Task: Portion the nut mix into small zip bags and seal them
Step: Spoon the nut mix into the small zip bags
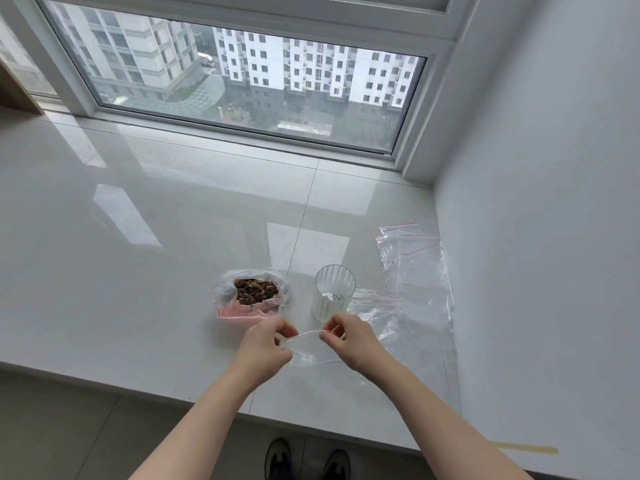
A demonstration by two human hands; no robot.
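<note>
A small zip bag (pixel 313 355) of clear, thin plastic is held just above the near part of the white, glossy desk (pixel 156 237), its mouth stretched between both hands. The bag's top edge carries a thin red-pink zip strip that runs as a taut line from one hand to the other; the body below it hangs limp and wrinkled, and looks empty. The left hand (pixel 265 344) pinches the left end of the strip with thumb and fingers curled on it. The right hand (pixel 349 337) pinches the right end the same way, fingertips closed on the plastic.

Just beyond the left hand, the nut mix (pixel 255 291) sits in a larger clear bag (pixel 221 292) with its mouth rolled open; the pieces are dark brown and amber, lumpy, heaped in the middle, and a pink layer shows through the bag's lower front. To its right, just beyond the right hand, stands a ribbed clear cup (pixel 333 294), upright; it seems to hold nothing.

Toward the right edge of the desk, near the wall (pixel 554 202), lies a loose spread of spare zip bags (pixel 415 265), flat and overlapping, each with the same red line at its top. Some reach down behind the cup and the right hand. At the far edge of the desk runs a window (pixel 242 84).
</note>
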